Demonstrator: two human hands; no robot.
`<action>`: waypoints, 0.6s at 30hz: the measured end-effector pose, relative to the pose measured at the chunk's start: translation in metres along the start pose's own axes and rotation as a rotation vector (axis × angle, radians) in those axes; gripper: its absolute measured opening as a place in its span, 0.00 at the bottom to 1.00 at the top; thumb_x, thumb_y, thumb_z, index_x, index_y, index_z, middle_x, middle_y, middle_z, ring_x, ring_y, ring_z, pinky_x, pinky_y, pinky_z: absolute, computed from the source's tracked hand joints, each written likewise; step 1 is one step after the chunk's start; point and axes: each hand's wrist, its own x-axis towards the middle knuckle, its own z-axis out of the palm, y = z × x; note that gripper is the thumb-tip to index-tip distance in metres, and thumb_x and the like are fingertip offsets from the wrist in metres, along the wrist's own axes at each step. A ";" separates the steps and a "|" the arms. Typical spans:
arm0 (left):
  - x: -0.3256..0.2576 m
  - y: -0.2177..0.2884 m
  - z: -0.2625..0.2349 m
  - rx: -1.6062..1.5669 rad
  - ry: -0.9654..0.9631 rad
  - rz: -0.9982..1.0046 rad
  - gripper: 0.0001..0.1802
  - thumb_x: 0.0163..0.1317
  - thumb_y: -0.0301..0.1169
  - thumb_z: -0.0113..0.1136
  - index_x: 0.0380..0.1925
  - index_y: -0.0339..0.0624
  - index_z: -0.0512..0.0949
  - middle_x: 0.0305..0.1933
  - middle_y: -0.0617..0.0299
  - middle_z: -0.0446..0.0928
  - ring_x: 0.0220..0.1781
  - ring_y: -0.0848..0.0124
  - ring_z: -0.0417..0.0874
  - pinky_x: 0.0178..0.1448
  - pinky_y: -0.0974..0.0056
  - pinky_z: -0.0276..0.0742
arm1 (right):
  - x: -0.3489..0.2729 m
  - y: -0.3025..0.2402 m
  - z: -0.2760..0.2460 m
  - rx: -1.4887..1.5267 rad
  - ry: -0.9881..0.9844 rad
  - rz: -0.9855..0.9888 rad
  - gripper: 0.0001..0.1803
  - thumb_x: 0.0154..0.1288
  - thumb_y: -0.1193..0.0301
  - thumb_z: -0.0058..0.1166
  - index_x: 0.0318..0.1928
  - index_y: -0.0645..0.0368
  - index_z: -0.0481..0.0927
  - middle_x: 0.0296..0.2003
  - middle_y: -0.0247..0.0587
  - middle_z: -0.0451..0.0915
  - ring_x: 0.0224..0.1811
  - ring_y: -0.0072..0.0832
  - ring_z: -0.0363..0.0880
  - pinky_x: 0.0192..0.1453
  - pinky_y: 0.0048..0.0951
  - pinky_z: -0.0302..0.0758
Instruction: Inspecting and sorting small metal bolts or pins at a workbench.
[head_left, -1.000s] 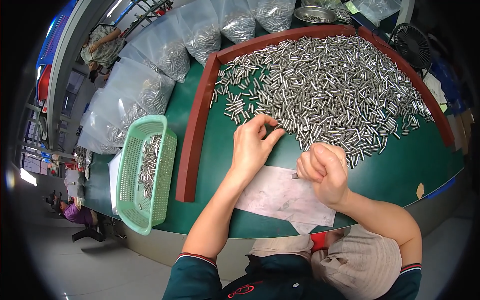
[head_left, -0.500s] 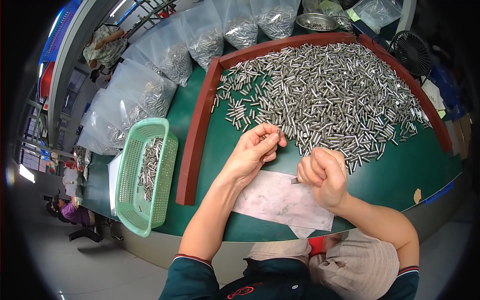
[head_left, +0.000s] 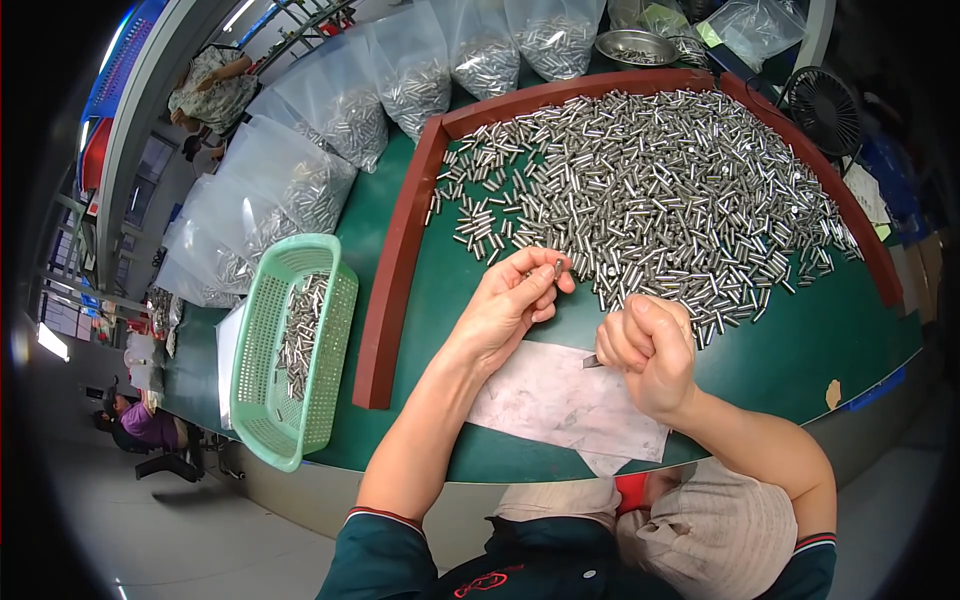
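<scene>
Fingertips [head_left: 545, 272] of the left hand [head_left: 505, 310] are pinched on one small metal pin [head_left: 557, 267], its long axis near upright, tilted slightly away from the person. Right hand [head_left: 650, 350] is curled into a fist around a thin dark tool [head_left: 591, 361], tip projecting leftward over the paper [head_left: 560, 400]. The held pin lies up and to the left of that tip, apart from it; the left hand is the nearer to it. Loose pins [head_left: 650, 190] fill the green table [head_left: 780, 350] just beyond both hands, inside the red rim [head_left: 395, 290]. A green basket [head_left: 290, 350] with more pins stands well to the left, with bags [head_left: 340, 110] behind.
</scene>
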 end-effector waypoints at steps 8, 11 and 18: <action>-0.016 0.010 0.010 0.506 -0.051 -0.044 0.07 0.59 0.30 0.50 0.31 0.36 0.70 0.22 0.66 0.70 0.17 0.84 0.60 0.20 0.77 0.56 | 0.002 0.001 -0.002 0.002 -0.001 0.015 0.21 0.61 0.70 0.33 0.11 0.54 0.52 0.07 0.28 0.54 0.11 0.16 0.46 0.17 0.20 0.47; -0.024 0.011 0.011 1.020 -0.178 -0.016 0.07 0.54 0.28 0.54 0.27 0.36 0.69 0.17 0.69 0.64 0.19 0.82 0.61 0.21 0.73 0.58 | 0.002 0.001 -0.003 0.009 0.020 0.014 0.21 0.61 0.70 0.34 0.11 0.54 0.52 0.08 0.28 0.54 0.12 0.16 0.46 0.17 0.20 0.48; -0.035 0.009 0.030 1.344 -0.154 0.059 0.09 0.46 0.27 0.59 0.25 0.36 0.69 0.12 0.60 0.61 0.15 0.68 0.62 0.22 0.64 0.59 | 0.002 -0.003 -0.004 0.066 0.024 -0.002 0.21 0.60 0.69 0.35 0.10 0.54 0.52 0.07 0.28 0.53 0.12 0.16 0.47 0.17 0.21 0.48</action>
